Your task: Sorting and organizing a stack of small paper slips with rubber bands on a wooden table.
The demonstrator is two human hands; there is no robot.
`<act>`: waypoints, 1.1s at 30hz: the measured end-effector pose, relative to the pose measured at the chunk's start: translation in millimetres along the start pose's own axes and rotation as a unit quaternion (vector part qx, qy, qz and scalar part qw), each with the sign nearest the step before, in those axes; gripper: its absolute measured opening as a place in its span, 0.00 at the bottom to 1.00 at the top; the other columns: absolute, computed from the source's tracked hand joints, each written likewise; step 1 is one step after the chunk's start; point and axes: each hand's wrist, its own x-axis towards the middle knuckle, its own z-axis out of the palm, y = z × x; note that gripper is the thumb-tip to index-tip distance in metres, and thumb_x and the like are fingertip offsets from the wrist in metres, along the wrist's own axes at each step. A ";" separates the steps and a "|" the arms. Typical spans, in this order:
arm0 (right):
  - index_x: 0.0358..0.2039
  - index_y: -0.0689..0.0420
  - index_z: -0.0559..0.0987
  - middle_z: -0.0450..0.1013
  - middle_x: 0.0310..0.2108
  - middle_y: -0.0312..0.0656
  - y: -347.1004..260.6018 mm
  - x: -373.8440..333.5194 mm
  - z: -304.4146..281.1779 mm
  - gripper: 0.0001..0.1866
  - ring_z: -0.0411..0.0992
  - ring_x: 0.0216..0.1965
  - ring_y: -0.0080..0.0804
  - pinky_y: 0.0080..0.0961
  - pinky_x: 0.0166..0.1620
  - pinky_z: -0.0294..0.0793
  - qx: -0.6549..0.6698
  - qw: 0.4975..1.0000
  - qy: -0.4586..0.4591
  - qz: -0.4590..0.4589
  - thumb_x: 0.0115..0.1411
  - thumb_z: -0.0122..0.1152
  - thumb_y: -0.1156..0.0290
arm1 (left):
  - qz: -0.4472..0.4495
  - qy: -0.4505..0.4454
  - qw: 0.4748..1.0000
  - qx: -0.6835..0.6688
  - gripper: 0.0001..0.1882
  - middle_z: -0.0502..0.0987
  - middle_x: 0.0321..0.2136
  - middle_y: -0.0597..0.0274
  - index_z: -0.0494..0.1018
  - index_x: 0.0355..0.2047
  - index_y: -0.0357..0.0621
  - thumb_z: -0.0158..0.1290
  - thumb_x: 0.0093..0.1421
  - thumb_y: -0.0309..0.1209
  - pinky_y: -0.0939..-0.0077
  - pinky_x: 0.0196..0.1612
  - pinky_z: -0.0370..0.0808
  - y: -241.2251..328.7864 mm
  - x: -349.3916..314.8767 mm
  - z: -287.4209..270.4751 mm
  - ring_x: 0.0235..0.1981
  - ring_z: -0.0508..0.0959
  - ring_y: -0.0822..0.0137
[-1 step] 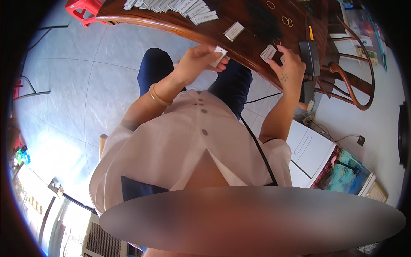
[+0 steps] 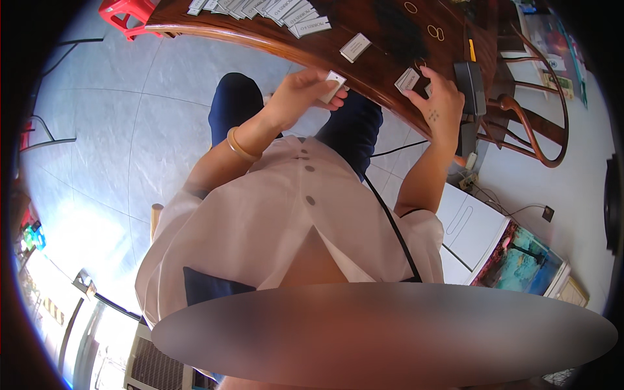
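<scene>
White card [image 2: 336, 77] — pinched in left hand [image 2: 303, 92] just off the table [image 2: 378, 75] edge, thumb on top, likely to steady it | right hand [image 2: 442, 97] unclenched, thumb and finger parted beside small card pile [image 2: 407, 78] on table — contact unclear | yellow loops [image 2: 437, 33] lie beyond, perhaps for easy reach.

A red stool [image 2: 128, 14] is standing on the grey tiled floor [image 2: 110, 117], near the left end of the wooden surface [image 2: 383, 73]. Toward the right end a dark box [image 2: 469, 88] is sitting, and a wooden chair [image 2: 545, 127] is standing close by. At lower right a white cabinet [image 2: 469, 227] is showing, a colourful panel [image 2: 528, 257] just beside it. Thin cords [image 2: 487, 196] are trailing near the pale wall [image 2: 575, 188]. At lower left a grilled unit [image 2: 156, 365] is showing, and bright light is glaring off the floor.
</scene>
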 end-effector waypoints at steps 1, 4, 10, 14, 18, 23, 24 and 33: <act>0.40 0.51 0.75 0.74 0.36 0.38 -0.8 3.4 -2.5 0.28 0.70 0.39 0.35 0.34 0.40 0.62 -0.007 1.000 -0.028 -0.001 0.36 0.69 0.56 | -0.002 -0.004 1.000 -0.008 0.09 0.76 0.31 0.53 0.70 0.35 0.34 0.46 0.60 0.29 0.72 0.40 0.75 0.2 -1.2 1.4 0.31 0.77 0.65; 0.40 0.51 0.75 0.74 0.37 0.35 1.6 5.9 -0.7 0.30 0.69 0.39 0.34 0.34 0.40 0.63 -0.014 0.998 -0.062 -0.008 0.34 0.69 0.56 | 0.008 -0.005 1.000 -0.003 0.09 0.76 0.31 0.53 0.70 0.35 0.35 0.45 0.61 0.29 0.72 0.40 0.75 4.1 -3.1 4.4 0.31 0.77 0.65; 0.41 0.51 0.74 0.74 0.35 0.37 -3.2 4.2 -1.0 0.32 0.70 0.37 0.35 0.34 0.38 0.64 0.006 0.999 -0.044 -0.015 0.33 0.69 0.54 | 0.010 0.034 0.998 -0.059 0.11 0.74 0.31 0.55 0.66 0.40 0.36 0.42 0.62 0.30 0.71 0.40 0.73 3.1 -7.2 -3.7 0.31 0.75 0.66; 0.43 0.51 0.73 0.73 0.35 0.39 -11.8 -7.7 -10.8 0.32 0.70 0.37 0.38 0.34 0.40 0.64 0.034 0.999 0.031 -0.004 0.34 0.71 0.56 | 0.067 0.016 0.996 -0.064 0.13 0.72 0.32 0.60 0.63 0.43 0.38 0.43 0.62 0.34 0.80 0.38 0.71 -9.3 0.0 2.3 0.30 0.72 0.74; 0.45 0.51 0.72 0.69 0.40 0.39 -64.5 -10.6 -2.9 0.33 0.67 0.41 0.39 0.35 0.44 0.63 0.152 0.981 0.063 -0.100 0.35 0.71 0.60 | 0.048 0.042 0.994 -0.088 0.16 0.72 0.36 0.59 0.64 0.46 0.38 0.46 0.60 0.33 0.73 0.42 0.70 -13.9 -3.0 6.5 0.35 0.71 0.69; 0.46 0.51 0.72 0.66 0.40 0.38 -111.5 -18.2 19.4 0.34 0.65 0.40 0.38 0.35 0.44 0.61 0.180 0.971 0.055 -0.144 0.33 0.72 0.66 | 0.121 0.009 0.992 -0.034 0.18 0.70 0.38 0.60 0.62 0.47 0.37 0.49 0.58 0.31 0.74 0.44 0.69 -12.9 -6.0 14.7 0.41 0.69 0.72; 0.46 0.51 0.72 0.66 0.40 0.37 -113.9 -18.8 23.6 0.34 0.65 0.40 0.38 0.35 0.44 0.61 0.202 0.969 0.050 -0.134 0.34 0.72 0.68 | 0.116 0.019 0.993 -0.025 0.17 0.71 0.37 0.60 0.63 0.46 0.36 0.50 0.57 0.29 0.76 0.43 0.69 -12.9 -6.8 13.6 0.40 0.70 0.72; 0.35 0.61 0.76 0.73 0.27 0.36 -105.5 -26.3 38.1 0.11 0.68 0.25 0.18 0.15 0.29 0.67 0.543 0.835 -0.017 0.093 0.49 0.62 0.78 | 0.143 0.077 0.979 0.125 0.15 0.72 0.31 0.63 0.65 0.40 0.34 0.54 0.53 0.23 0.82 0.36 0.70 -14.3 -10.7 12.3 0.32 0.72 0.75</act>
